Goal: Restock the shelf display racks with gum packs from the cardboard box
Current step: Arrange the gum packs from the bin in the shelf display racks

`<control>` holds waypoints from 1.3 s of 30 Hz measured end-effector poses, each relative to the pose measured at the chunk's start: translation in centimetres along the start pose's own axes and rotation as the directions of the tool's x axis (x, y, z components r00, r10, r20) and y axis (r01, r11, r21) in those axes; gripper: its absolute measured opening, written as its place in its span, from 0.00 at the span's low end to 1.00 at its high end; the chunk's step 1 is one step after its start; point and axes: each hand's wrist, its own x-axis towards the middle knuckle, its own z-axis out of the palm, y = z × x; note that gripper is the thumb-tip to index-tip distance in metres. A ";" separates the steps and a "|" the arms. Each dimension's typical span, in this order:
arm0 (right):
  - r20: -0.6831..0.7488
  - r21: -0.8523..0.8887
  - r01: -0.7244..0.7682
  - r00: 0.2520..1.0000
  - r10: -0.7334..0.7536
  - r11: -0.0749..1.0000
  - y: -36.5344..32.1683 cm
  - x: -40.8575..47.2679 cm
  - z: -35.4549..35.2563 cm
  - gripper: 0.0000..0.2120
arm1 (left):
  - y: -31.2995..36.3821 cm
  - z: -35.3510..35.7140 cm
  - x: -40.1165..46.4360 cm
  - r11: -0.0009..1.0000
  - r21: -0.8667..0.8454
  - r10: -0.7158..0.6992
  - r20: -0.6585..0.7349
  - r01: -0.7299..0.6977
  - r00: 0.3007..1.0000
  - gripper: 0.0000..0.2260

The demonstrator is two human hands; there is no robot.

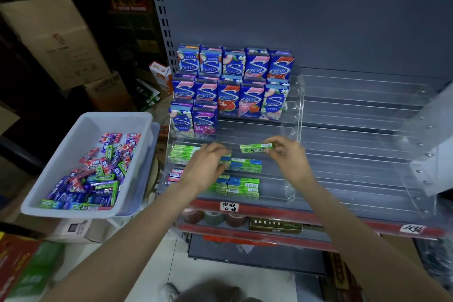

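Note:
My right hand (288, 154) pinches a green gum stick pack (256, 148) by its right end, holding it level just above the clear acrylic display rack (297, 105). My left hand (208, 162) reaches over the rack's lower tiers, its fingers curled on the green and blue gum packs (245, 164) lying there. More green packs (182, 152) fill the tier's left end. Upright blue gum boxes (232, 81) stand in the upper tiers. A white plastic bin (81, 135) on the left holds several loose gum packs (98, 179).
A second, bare acrylic rack (367, 130) spans the shelf's right side. A red shelf edge (306, 216) with price tags runs below, with jars and a gold box underneath. Cardboard boxes (54, 32) are stacked at the back left.

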 end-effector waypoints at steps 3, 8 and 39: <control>-0.024 -0.108 0.013 1.000 -0.016 0.994 0.8 -0.1 0.8 0.09 | -0.6 0.1 -0.2 0.985 0.163 0.030 0.131 -0.051 0.991 0.22; 0.044 -0.286 0.055 0.998 -0.045 0.957 1.4 -0.1 2.2 0.11 | -1.0 0.3 -0.5 0.980 0.186 0.042 0.171 -0.074 0.984 0.24; 0.304 -0.211 0.393 0.897 -0.321 0.895 -13.3 1.9 17.2 0.11 | -15.1 -4.1 -7.0 0.920 -0.290 -0.347 -0.290 0.263 0.892 0.10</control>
